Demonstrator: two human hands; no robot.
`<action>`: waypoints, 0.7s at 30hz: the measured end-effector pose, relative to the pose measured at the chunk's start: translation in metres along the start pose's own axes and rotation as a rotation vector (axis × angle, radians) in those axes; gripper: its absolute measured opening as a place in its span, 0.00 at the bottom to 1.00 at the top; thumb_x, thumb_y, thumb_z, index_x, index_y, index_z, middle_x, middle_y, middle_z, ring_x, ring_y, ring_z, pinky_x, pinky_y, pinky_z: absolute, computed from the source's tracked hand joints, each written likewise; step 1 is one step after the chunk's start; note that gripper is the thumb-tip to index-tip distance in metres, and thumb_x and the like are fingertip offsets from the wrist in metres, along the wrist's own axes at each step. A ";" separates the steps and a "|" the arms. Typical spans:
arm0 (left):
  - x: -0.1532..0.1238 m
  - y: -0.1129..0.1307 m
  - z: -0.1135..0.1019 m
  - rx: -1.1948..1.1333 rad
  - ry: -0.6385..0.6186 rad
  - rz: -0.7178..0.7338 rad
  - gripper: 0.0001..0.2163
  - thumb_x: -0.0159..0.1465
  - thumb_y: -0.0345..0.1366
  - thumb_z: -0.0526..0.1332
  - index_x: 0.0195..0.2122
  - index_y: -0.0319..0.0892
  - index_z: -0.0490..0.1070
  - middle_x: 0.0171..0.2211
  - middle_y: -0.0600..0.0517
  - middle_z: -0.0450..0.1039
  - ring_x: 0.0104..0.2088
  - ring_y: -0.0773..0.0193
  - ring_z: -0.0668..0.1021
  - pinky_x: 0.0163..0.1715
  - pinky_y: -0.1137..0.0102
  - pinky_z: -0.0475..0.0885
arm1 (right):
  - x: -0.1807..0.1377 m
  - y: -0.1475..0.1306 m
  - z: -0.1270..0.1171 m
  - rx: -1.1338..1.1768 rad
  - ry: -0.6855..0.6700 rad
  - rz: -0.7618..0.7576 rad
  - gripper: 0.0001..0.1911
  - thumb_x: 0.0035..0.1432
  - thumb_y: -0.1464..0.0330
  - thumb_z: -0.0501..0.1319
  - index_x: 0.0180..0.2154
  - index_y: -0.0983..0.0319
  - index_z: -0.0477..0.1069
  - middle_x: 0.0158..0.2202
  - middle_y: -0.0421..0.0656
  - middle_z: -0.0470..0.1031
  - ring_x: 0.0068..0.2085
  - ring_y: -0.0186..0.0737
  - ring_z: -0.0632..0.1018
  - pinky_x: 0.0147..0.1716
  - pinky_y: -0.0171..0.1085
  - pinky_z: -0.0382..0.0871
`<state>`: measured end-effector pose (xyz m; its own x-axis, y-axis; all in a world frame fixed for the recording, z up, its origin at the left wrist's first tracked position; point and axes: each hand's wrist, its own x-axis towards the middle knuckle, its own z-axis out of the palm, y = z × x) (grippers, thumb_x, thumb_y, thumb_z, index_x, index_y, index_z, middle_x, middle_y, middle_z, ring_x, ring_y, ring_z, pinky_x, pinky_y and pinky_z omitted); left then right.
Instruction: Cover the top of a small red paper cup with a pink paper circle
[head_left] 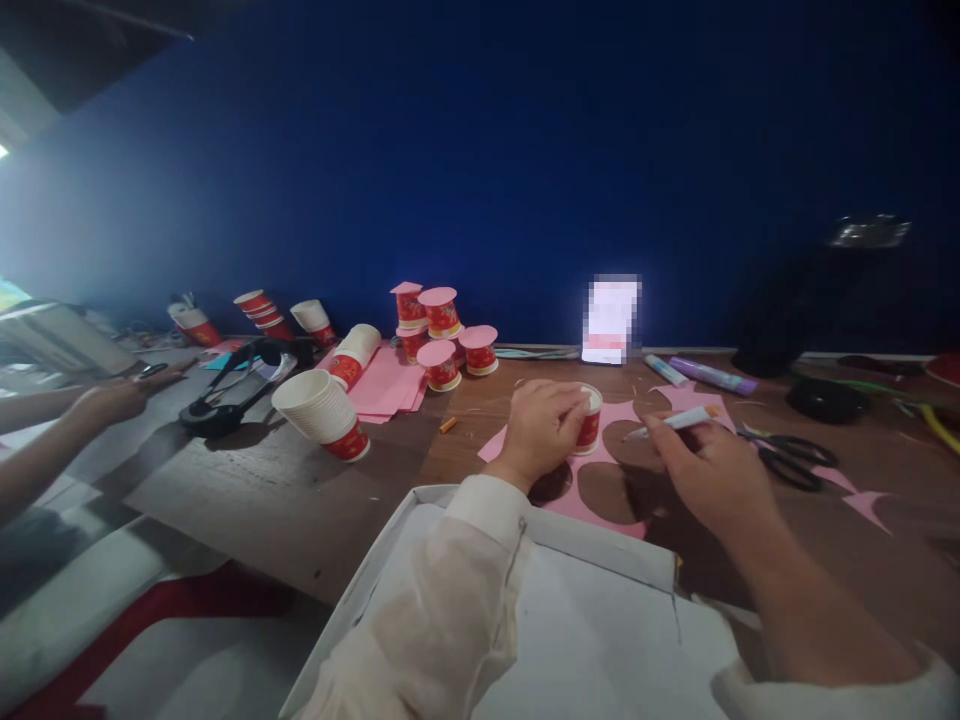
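My left hand is wrapped round a red and white paper cup on the table. Beneath and beside the cup lies a pink paper sheet with several round holes cut in it. A white marker pen with an orange end is held in my right hand, its tip pointing left toward the cup but apart from it. Close to the right hand's far side lie black-handled scissors, along with a pink paper scrap.
Pink-topped paper cups stand stacked at the back. Leftward are nested cups, pink sheets and headphones. A lit phone leans on the blue wall; a purple tube lies near it. A white box sits in front. Another person's hand shows left.
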<state>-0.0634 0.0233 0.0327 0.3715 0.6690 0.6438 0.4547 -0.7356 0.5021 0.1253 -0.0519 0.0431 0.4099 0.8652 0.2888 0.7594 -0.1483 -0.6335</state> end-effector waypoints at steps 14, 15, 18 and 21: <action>0.001 0.001 -0.002 0.000 0.007 0.017 0.08 0.68 0.36 0.61 0.40 0.46 0.82 0.46 0.50 0.83 0.48 0.58 0.81 0.54 0.60 0.70 | -0.003 -0.002 0.001 0.024 -0.051 0.018 0.22 0.56 0.47 0.55 0.26 0.56 0.73 0.29 0.48 0.79 0.33 0.52 0.77 0.34 0.46 0.67; 0.001 0.002 -0.002 0.009 0.000 0.009 0.08 0.68 0.36 0.61 0.40 0.46 0.82 0.46 0.51 0.83 0.48 0.58 0.80 0.54 0.60 0.69 | -0.003 -0.003 0.001 0.027 -0.056 0.015 0.22 0.56 0.47 0.55 0.25 0.56 0.72 0.28 0.48 0.79 0.32 0.51 0.76 0.34 0.46 0.66; 0.001 0.002 -0.003 0.044 -0.022 -0.024 0.08 0.67 0.35 0.62 0.39 0.48 0.82 0.47 0.52 0.83 0.49 0.58 0.80 0.56 0.59 0.69 | -0.004 -0.003 0.002 0.041 -0.066 0.012 0.22 0.56 0.48 0.55 0.22 0.55 0.71 0.28 0.48 0.79 0.31 0.50 0.76 0.32 0.46 0.66; 0.000 0.004 -0.003 0.064 -0.025 -0.044 0.07 0.67 0.36 0.62 0.39 0.49 0.82 0.47 0.53 0.83 0.49 0.57 0.79 0.57 0.58 0.68 | -0.005 -0.003 0.004 0.053 -0.054 -0.022 0.22 0.56 0.48 0.57 0.21 0.55 0.72 0.26 0.47 0.78 0.30 0.49 0.76 0.30 0.44 0.65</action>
<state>-0.0642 0.0203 0.0365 0.3698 0.7037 0.6067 0.5213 -0.6977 0.4915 0.1190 -0.0538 0.0405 0.3649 0.8926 0.2648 0.7395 -0.1051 -0.6649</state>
